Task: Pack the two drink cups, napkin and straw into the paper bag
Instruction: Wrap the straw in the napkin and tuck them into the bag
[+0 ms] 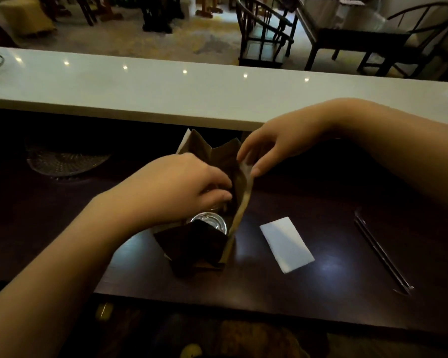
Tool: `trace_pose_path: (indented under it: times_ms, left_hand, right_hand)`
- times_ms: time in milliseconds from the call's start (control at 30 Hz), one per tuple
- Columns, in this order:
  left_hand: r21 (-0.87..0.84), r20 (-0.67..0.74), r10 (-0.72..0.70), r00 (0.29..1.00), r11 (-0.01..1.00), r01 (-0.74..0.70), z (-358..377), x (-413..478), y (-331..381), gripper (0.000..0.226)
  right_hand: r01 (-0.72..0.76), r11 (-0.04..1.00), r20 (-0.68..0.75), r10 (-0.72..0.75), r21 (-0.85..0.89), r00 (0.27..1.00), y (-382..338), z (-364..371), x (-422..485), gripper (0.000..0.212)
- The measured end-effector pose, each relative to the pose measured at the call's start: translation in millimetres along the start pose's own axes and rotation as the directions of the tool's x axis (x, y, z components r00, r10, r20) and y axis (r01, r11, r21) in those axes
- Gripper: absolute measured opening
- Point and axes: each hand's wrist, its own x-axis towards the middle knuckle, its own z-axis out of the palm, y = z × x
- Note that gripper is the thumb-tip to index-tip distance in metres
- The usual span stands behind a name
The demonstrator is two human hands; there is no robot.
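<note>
At about 9 o'clock from the bag, a glass dish [65,161] sits on the dark table [321,293], well apart from everything else.

Your left hand [176,187] reaches down into the open top of the paper bag [199,249]. Its fingers are curled in, but the bag hides what they touch, so you cannot tell if they hold anything. Just below that hand, at 6 o'clock, you can see the shiny round top of one drink cup [210,223] inside the bag. The second cup is not clear to see.

Your right hand [277,148] is at 2 o'clock from the bag. Its fingers pinch the bag's right edge and hold it up.

The white napkin [286,245] lies flat on the table at 3 o'clock from the bag, near it but not touching.

The long thin straw [380,250] lies on the table far off at 3 o'clock, past the napkin.
</note>
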Motion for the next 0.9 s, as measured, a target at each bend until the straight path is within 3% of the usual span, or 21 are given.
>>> trace_pose_path:
  times_ms: [100, 200, 367, 500, 567, 767, 900]
  left_hand:
    - [-0.003, -0.162, 0.018, 0.987, 1.0, -0.018, 5.0, 12.3, 35.2, 0.04]
    - [-0.064, -0.188, 0.071, 0.98, 0.994, -0.084, 32.2, 31.0, 71.3, 0.046]
    - [-0.093, 0.09, -0.042, 0.995, 0.994, 0.051, 130.9, 96.6, 93.7, 0.059]
    - [-0.077, 0.369, -0.151, 0.917, 0.978, 0.193, 215.1, 128.2, 92.2, 0.061]
    - [-0.059, 0.437, -0.16, 0.885, 0.977, 0.206, 244.4, 132.6, 89.5, 0.061]
    - [-0.158, 0.29, -0.173, 0.941, 0.961, 0.226, 281.4, 122.3, 95.7, 0.051]
    - [-0.224, 0.239, -0.217, 0.946, 0.936, 0.271, 283.0, 124.3, 94.2, 0.049]
  right_hand:
    - [-0.052, 0.996, -0.053, 0.056, 0.069, 0.997, 27.6, 7.4, -27.3, 0.047]
    - [-0.13, 0.986, -0.06, 0.137, 0.108, 0.989, 61.2, 32.8, -43.0, 0.045]
    - [-0.307, 0.946, -0.035, 0.312, 0.1, 0.95, 119.7, 110.0, -29.9, 0.041]
    - [-0.407, 0.899, -0.036, 0.418, 0.163, 0.908, 152.7, 182.6, -2.0, 0.039]
    - [-0.458, 0.856, -0.057, 0.483, 0.24, 0.874, 162.3, 214.0, 12.8, 0.04]
    - [-0.474, 0.629, -0.181, 0.699, 0.616, 0.692, 164.5, 274.6, 50.4, 0.064]
    - [-0.412, 0.562, -0.226, 0.746, 0.717, 0.626, 159.7, 285.3, 61.0, 0.042]
